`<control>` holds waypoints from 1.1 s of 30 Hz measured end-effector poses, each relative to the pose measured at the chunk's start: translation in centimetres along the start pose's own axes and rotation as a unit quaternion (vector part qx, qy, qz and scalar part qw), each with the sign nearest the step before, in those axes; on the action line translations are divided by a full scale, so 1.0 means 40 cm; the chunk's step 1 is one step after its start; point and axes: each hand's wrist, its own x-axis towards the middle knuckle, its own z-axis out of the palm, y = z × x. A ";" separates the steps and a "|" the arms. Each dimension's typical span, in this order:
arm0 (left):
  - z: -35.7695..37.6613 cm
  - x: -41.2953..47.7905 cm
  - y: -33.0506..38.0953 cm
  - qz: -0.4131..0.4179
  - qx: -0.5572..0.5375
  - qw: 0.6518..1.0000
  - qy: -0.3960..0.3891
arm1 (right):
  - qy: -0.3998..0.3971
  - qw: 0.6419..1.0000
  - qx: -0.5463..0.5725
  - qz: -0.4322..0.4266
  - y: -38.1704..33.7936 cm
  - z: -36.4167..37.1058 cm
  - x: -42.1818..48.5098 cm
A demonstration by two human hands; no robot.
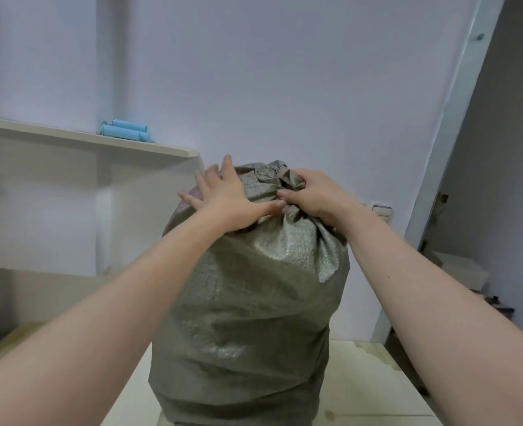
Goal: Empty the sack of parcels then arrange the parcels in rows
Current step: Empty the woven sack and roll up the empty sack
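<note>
Forearms [100, 333] are stretching to the sack [248, 302], full, soft-walled, likely heavy; left hand [223, 198] is pressing spread on top, right hand [312, 195] is gripping the bunched neck, its best hold.

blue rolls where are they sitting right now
In the head view, the blue rolls lie on the pale shelf at upper left, against the wall, above and to the left of the grey-green sack.
</note>
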 end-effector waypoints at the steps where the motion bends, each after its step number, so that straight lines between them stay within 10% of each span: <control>1: -0.003 0.008 -0.017 -0.009 -0.008 0.999 -0.030 | 0.027 0.999 -0.027 0.000 0.006 0.003 0.001; 7: 0.029 0.000 -0.014 0.001 -0.126 0.984 0.128 | 0.200 0.973 -0.050 -0.105 -0.033 0.043 0.003; 14: -0.033 0.068 0.082 0.177 -0.386 0.858 0.290 | 0.358 0.887 0.031 -0.290 -0.127 -0.054 0.055; 20: 0.041 0.112 0.033 0.038 -0.212 0.942 0.256 | 0.181 0.964 -0.044 -0.191 -0.007 -0.050 0.053; 25: 0.040 0.123 0.034 0.172 -0.257 0.950 0.035 | 0.088 0.967 -0.004 -0.237 0.034 -0.040 0.043; 33: 0.042 0.126 0.000 0.130 -0.187 0.960 0.163 | -0.105 0.993 -0.047 0.027 -0.002 -0.137 -0.041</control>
